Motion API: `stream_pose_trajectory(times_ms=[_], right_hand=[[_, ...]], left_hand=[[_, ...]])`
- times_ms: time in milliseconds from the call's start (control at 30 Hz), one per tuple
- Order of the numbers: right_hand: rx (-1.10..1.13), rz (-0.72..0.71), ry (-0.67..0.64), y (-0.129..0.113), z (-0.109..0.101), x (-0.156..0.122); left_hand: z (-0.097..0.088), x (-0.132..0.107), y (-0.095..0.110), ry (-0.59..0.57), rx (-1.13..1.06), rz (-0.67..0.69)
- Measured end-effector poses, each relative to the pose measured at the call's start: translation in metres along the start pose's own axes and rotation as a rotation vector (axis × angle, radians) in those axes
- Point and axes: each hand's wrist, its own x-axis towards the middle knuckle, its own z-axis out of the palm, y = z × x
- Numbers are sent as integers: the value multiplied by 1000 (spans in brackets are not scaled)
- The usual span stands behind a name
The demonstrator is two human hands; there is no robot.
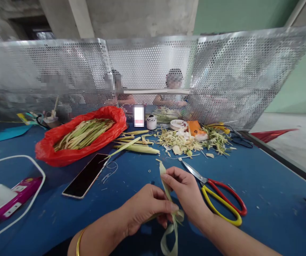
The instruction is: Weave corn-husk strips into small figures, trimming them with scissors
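In the head view, the blue table (131, 174) ends on the right at a dark, slanting edge (293, 165), and a metal screen (150, 58) closes off the far side. Both hands work low at the middle. Open tabletop separates the left hand (144, 206) from the phone (86, 176) farther left. On the other side, the scissors (204, 180) lie right beside the right hand (183, 186), handles toward the person, so room there is tighter; past them, more blue surface runs to the edge.

The leaf strip (162, 170) is between the hands: the right thumb and fingers pinch its upper part, and the left thumb and fingers are closed on it lower down, where it curls into loops. It is pale green, thin and ribbon-like.

The screen is shiny sheet punched with round holes. A crinkled red plastic bag (62, 156) holds long, dry-looking green leaves (85, 133). Flat husk pieces (139, 149) lie beside it, then a ragged heap of shredded scraps (178, 142). The scissors have steel blades and looped handles, one red, one yellow.
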Motion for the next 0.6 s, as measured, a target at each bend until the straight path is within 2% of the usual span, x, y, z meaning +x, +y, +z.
stream_pose_trajectory(times_ms=[100,200,300,467,600], right_hand=[[-8,25,-73,-4,-8,3],[-73,70,-236,-13,-21,4],[-179,40,-343,-18,-30,6],[-238,3,-276,-17,-31,9],[-359,-122,-199,-14,-29,7]], left_hand=[[-3,-1,3,54,-85,69],[-8,-2,8,155,-119,159],[-13,-2,12,184,-134,206],[-14,0,9,179,-155,174],[-11,1,6,139,-121,144]])
